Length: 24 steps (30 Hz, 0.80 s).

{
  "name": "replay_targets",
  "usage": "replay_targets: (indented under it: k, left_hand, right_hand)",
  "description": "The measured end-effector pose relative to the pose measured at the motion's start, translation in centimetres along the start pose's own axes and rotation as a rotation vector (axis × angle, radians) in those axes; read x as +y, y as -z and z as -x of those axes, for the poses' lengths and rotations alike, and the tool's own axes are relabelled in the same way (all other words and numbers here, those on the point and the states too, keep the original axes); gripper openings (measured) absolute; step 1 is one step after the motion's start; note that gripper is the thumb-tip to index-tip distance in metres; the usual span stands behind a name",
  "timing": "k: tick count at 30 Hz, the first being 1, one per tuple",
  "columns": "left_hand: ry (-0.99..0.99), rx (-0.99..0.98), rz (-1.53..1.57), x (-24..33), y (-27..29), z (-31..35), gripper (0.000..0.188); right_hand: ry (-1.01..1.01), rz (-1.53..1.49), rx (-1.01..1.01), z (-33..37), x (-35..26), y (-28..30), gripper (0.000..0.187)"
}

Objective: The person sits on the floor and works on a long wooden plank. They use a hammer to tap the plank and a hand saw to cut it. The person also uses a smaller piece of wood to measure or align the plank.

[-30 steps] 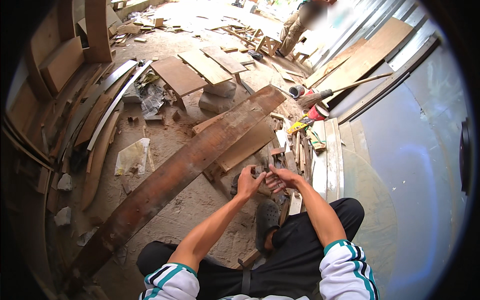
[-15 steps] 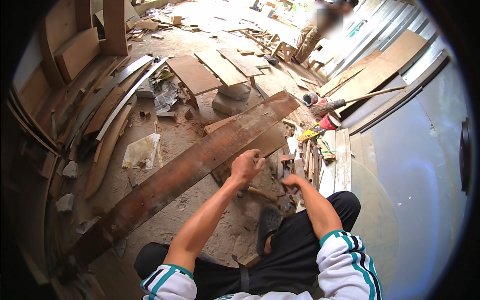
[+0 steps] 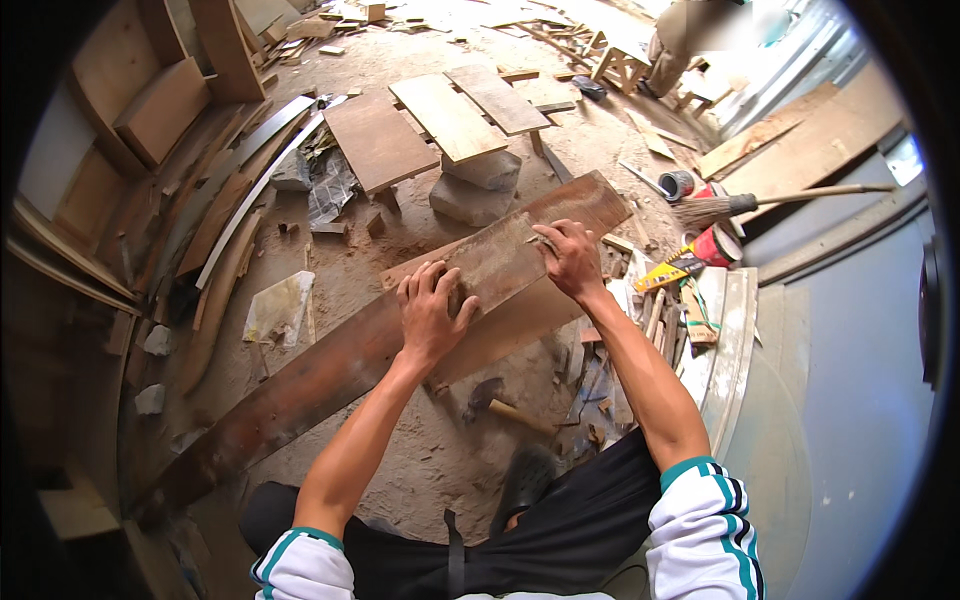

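A long reddish-brown plank (image 3: pixel 330 365) slants across in front of me, propped on a lighter board (image 3: pixel 510 335). My left hand (image 3: pixel 435 315) rests on the plank near its middle, fingers spread and thumb apart. Farther up the plank, toward its far right end, my right hand (image 3: pixel 572 262) has its fingers curled down at the surface. A small pale bit shows at those fingertips, too small to name. On the ground below the plank lies a hammer (image 3: pixel 520 415) with a wooden handle.
Boards on supports (image 3: pixel 450 115) stand ahead beside stone blocks (image 3: pixel 475 190). Wood strips (image 3: pixel 215 240) pile at left. At right are a broom (image 3: pixel 715 208), red can (image 3: pixel 715 245), yellow-and-black saw-like item (image 3: pixel 670 268) and wood scraps. Another person (image 3: pixel 680 45) is at the back right.
Both hands have come onto the plank: the left moved left and the right rose from the scraps near my foot. The view has shifted slightly.
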<state>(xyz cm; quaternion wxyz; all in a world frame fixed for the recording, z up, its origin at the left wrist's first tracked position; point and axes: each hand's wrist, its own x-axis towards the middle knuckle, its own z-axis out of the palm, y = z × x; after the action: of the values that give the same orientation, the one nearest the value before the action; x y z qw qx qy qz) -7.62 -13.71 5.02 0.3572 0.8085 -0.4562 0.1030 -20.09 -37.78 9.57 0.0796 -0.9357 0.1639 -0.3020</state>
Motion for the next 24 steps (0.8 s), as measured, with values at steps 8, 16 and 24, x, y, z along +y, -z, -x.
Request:
replay_targets:
  k: [8, 16, 24]
  left_hand:
    - [0.062, -0.1, -0.067, 0.9, -0.3, -0.5, 0.055]
    - [0.04, -0.134, -0.104, 1.6, -0.8, -1.2, 0.058]
    - [0.018, -0.145, -0.141, 1.7, -0.7, -1.7, 0.057]
  right_hand:
    - [0.141, -0.193, -0.221, -2.4, 4.3, -1.0, 0.008]
    - [0.349, -0.127, -0.303, -3.7, 6.1, -1.5, 0.011]
    - [0.151, -0.181, -0.232, -4.3, 5.4, -3.0, 0.012]
